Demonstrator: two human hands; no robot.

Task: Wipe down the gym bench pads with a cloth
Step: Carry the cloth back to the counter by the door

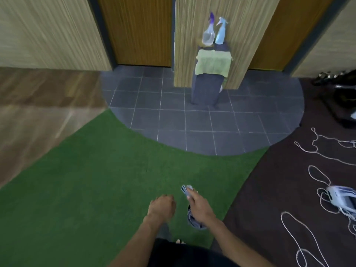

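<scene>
My right hand [200, 208] grips a grey-blue cloth [193, 220]; part of it sticks out past the fingers and part hangs below the palm. My left hand [162, 207] is beside it with fingers curled into a loose fist, holding nothing. Both hands hover over green turf [96, 189]. Ahead, a dark pedestal [206, 89] stands on grey tiles, with a yellow-green cloth [212, 63] draped over its top and two spray bottles, one clear with a purple head [209, 33] and one light blue [220, 32]. No bench pad is in view.
White cord [316, 170] lies in loops on the dark mat at right, beside a white device [341, 197]. Black gym equipment [342, 89] stands at the far right. Wooden doors and panelled walls [138, 29] close off the back. Wood flooring [38, 105] lies left.
</scene>
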